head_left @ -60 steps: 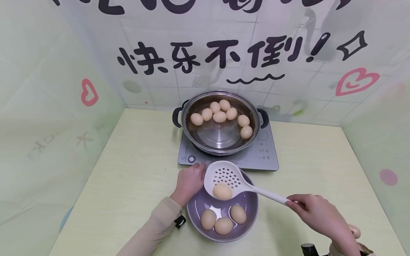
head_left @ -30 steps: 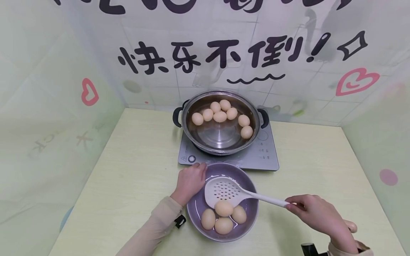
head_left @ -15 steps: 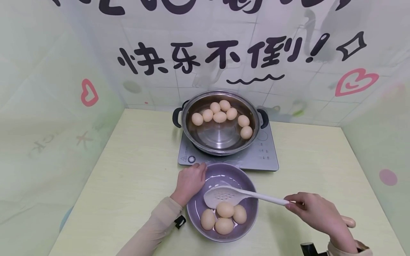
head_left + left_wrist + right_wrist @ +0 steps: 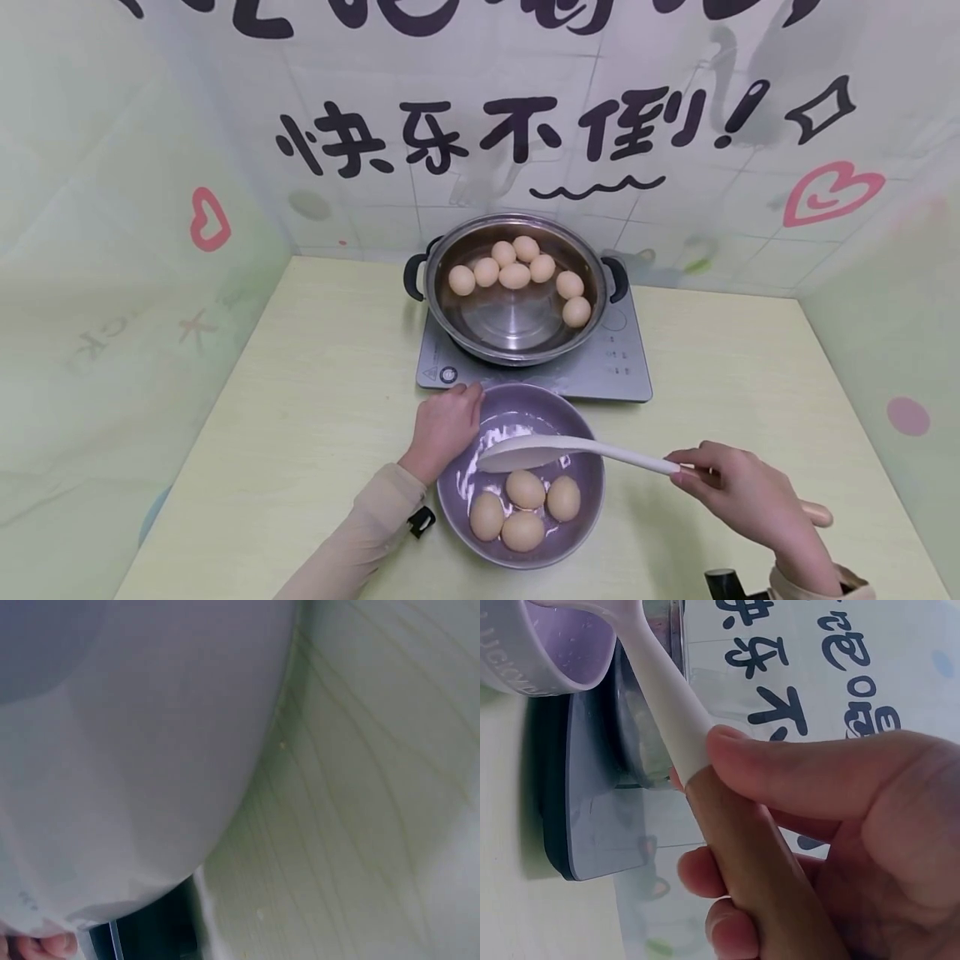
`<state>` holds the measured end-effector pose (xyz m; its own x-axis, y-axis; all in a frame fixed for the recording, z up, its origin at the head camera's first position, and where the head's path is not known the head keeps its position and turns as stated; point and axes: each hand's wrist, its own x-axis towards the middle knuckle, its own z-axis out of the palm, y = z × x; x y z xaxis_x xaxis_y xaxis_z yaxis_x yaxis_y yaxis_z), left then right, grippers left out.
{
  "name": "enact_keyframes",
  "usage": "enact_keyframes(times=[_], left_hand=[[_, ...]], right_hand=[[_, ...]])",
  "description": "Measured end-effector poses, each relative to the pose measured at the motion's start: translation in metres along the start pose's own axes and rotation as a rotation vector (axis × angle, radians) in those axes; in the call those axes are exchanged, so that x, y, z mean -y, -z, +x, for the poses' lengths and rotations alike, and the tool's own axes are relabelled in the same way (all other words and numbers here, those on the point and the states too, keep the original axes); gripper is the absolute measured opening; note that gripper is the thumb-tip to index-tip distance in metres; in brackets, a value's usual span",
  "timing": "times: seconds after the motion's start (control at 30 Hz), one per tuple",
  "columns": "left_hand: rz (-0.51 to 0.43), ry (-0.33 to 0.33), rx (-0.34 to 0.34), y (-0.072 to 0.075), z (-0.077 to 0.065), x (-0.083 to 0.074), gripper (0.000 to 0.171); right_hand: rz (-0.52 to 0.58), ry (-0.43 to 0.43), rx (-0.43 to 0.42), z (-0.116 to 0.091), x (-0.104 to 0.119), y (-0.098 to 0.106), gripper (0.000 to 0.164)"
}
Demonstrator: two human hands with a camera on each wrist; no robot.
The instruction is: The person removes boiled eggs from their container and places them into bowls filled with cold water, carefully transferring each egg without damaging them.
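My right hand (image 4: 738, 496) holds a white slotted spoon (image 4: 517, 454) by its handle. In the right wrist view, thumb and fingers wrap the brown handle end (image 4: 750, 855). The spoon's head is tilted on edge over the purple bowl (image 4: 592, 525), with no egg on it. Several eggs (image 4: 522, 531) lie together in the bowl's near half. My left hand (image 4: 446, 427) grips the bowl's upper left rim. In the left wrist view the bowl's outer wall (image 4: 165, 735) fills much of the frame, and fingertips (image 4: 56, 945) show at the lower left.
Behind the bowl, a steel pot (image 4: 517, 360) with black side handles stands on a grey induction cooker (image 4: 626, 379). Several more eggs (image 4: 514, 276) sit in it, mostly toward the back. Printed wall sheets (image 4: 360, 233) enclose the table (image 4: 322, 375) at the back and sides.
The spoon came down into the bowl and its egg slid off among the others. Its head then turned on edge and drew slightly away from the eggs. The left hand stayed put.
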<state>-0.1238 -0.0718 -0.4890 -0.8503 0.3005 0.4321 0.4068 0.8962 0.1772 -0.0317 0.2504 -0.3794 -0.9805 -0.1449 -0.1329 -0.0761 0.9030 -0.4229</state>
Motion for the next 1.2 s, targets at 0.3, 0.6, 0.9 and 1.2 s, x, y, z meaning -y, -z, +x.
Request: enact_keyframes(times=[0.3,0.6,0.9,1.2], left_hand=[[0.003,0.003,-0.003,0.001,0.000,0.000,0.011],[-0.009,-0.003,-0.014,-0.001,-0.001,0.001,0.012],[-0.010,-0.006,-0.027,-0.002,-0.002,0.001,0.012],[-0.017,-0.004,-0.023,-0.002,-0.002,0.000,0.012]], right_hand=[[0.027,0.080,-0.097,0.003,-0.005,0.008,0.017],[0.173,0.213,-0.131,0.030,-0.012,0.036,0.017],[0.047,0.090,-0.275,0.062,0.001,0.065,0.023],[-0.188,0.104,-0.493,0.091,0.013,0.067,0.020]])
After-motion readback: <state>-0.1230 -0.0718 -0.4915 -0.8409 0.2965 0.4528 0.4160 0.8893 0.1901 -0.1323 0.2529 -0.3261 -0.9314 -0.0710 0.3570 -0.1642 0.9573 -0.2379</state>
